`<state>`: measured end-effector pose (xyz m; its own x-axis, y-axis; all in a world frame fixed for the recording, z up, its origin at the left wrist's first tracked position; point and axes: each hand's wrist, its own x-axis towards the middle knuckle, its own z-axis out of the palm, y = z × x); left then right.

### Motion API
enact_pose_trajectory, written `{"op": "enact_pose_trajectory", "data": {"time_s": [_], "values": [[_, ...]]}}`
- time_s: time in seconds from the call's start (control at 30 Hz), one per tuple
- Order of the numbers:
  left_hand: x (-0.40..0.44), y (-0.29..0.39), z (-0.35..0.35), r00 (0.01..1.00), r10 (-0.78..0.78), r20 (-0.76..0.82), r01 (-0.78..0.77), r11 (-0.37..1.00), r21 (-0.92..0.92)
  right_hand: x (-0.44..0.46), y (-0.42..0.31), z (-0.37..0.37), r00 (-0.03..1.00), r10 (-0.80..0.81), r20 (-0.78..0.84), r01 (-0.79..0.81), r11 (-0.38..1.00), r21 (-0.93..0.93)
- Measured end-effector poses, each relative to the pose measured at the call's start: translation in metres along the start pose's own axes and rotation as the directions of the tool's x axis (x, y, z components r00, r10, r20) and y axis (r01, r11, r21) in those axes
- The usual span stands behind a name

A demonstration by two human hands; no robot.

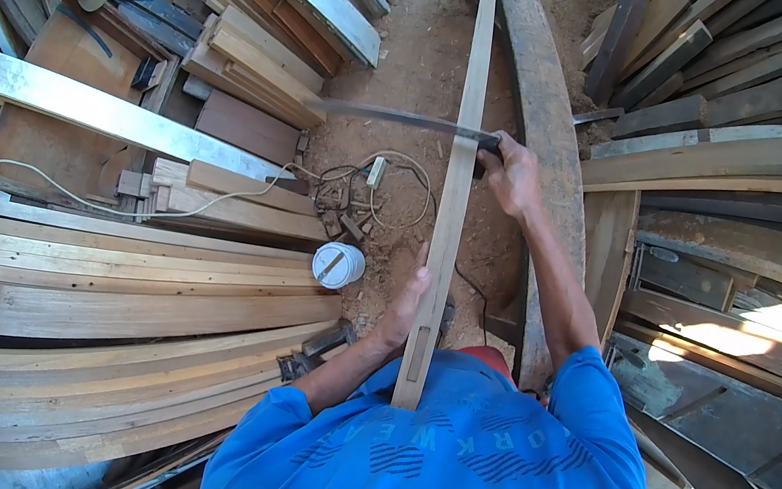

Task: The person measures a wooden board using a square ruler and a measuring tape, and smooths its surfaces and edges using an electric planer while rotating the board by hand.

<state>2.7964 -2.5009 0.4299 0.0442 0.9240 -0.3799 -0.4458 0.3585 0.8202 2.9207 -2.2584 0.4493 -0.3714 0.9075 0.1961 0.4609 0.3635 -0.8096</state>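
A long pale wooden beam [452, 208] runs away from my body, its near end at my blue shirt. A slot is cut in its face near that end. My left hand [405, 305] grips the beam's left side, thumb up against the edge, other fingers mostly hidden. My right hand [514, 180] is closed round the dark handle of what looks like a handsaw [390, 117]. Its long thin blade lies crosswise at the beam and points left. The blade is blurred and its teeth cannot be made out.
Stacked planks [119, 305] fill the left side, and more timber [727, 163] is piled at right. A thick curved plank [552, 117] stands right of the beam. On the dusty ground are a white bucket [338, 266], a power strip [376, 173] and a looping cable.
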Motion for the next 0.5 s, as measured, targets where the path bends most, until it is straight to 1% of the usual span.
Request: {"op": "enact_pose_trajectory", "data": {"time_s": [0.07, 0.1, 0.13, 0.3, 0.4, 0.43, 0.5], "values": [[-0.002, 0.009, 0.007, 0.999, -0.033, 0.019, 0.034, 0.998, -0.057, -0.028, -0.002, 0.005, 0.998, -0.066, -0.015, 0.067, 0.996, 0.053], [-0.001, 0.008, 0.007, 0.999, -0.037, 0.015, 0.038, 0.998, -0.048, -0.038, -0.002, 0.006, 0.995, -0.097, -0.026, 0.099, 0.992, 0.078], [0.001, 0.006, 0.007, 0.999, -0.037, 0.013, 0.038, 0.999, -0.038, -0.043, 0.000, 0.010, 0.992, -0.111, -0.062, 0.115, 0.991, 0.064], [0.012, -0.021, 0.006, 0.996, -0.002, 0.084, 0.020, 0.976, -0.217, -0.043, 0.002, 0.003, 0.999, -0.041, -0.002, 0.041, 0.997, 0.058], [0.011, -0.015, 0.012, 0.998, -0.018, 0.065, 0.028, 0.987, -0.158, -0.041, 0.003, -0.002, 1.000, -0.016, 0.019, 0.016, 1.000, 0.001], [0.008, -0.008, 0.014, 0.998, -0.031, 0.051, 0.037, 0.993, -0.110, -0.040, 0.004, -0.003, 1.000, -0.008, 0.026, 0.008, 1.000, -0.022], [0.004, 0.000, 0.020, 0.998, -0.054, 0.036, 0.056, 0.997, -0.054, -0.038, 0.000, -0.011, 0.998, 0.004, 0.063, -0.005, 1.000, 0.009]]}}
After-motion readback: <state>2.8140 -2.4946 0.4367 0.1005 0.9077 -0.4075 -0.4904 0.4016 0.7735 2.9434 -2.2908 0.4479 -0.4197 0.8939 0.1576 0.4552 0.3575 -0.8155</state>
